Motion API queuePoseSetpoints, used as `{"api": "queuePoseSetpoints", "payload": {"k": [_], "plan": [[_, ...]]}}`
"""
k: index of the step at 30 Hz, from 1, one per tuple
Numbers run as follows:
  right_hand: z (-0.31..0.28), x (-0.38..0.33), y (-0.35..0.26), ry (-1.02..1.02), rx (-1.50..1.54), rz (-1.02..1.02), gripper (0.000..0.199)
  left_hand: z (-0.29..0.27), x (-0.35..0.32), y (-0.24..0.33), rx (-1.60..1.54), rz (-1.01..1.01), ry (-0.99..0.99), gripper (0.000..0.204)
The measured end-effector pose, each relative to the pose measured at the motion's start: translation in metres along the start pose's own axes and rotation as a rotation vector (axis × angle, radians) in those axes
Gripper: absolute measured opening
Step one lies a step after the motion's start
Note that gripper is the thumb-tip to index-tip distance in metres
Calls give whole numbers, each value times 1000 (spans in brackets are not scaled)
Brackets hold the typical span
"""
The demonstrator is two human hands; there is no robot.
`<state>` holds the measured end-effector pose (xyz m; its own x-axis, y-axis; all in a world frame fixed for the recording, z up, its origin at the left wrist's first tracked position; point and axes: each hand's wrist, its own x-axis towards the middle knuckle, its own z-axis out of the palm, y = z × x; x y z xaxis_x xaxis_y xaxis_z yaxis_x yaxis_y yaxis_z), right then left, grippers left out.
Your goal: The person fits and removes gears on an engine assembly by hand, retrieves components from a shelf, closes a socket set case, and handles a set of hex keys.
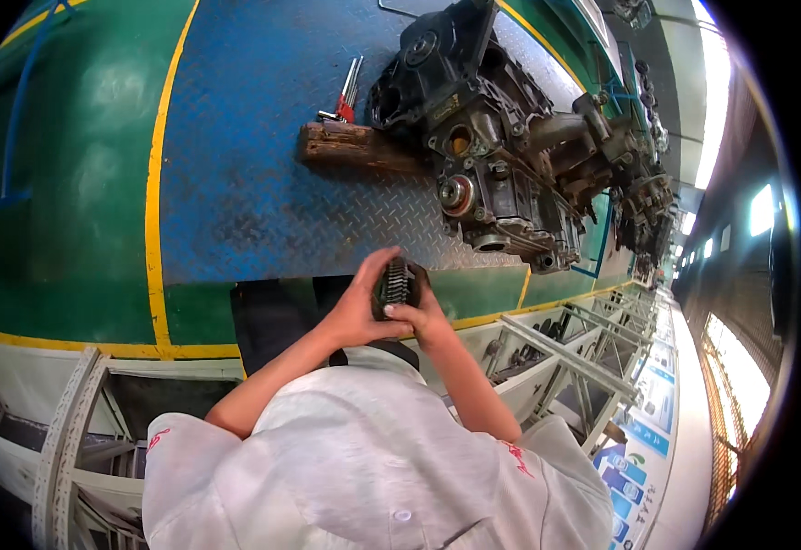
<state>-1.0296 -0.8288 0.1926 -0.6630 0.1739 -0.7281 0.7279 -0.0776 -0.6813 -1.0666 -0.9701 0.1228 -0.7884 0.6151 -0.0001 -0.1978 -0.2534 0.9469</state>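
While the left hand (353, 312) and right hand (432, 321) grip a dark ribbed metal part (396, 284) between their curled fingers, an engine (506, 174) sits beyond the fingertips to the right; a wooden block (345, 145) and a red-holdered hex key set (346, 109) lie ahead to their left.

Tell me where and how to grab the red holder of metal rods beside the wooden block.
Probably by the red holder itself, pinched from above and the left. The long rods stick out on its far side, the wooden block lies on its near side, and the engine crowds its right. The left hand and right hand hold the ribbed part, so one would need freeing.
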Motion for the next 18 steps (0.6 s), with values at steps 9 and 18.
{"api": "queuePoseSetpoints", "payload": {"k": [9, 18], "plan": [[54, 32, -71, -73, 12, -145, 82, -47, 37, 44, -301, 95, 161, 99], [-6, -50, -67, 342, -336, -662, 33, -39, 111, 62, -490, -8, 206, 100]]}}
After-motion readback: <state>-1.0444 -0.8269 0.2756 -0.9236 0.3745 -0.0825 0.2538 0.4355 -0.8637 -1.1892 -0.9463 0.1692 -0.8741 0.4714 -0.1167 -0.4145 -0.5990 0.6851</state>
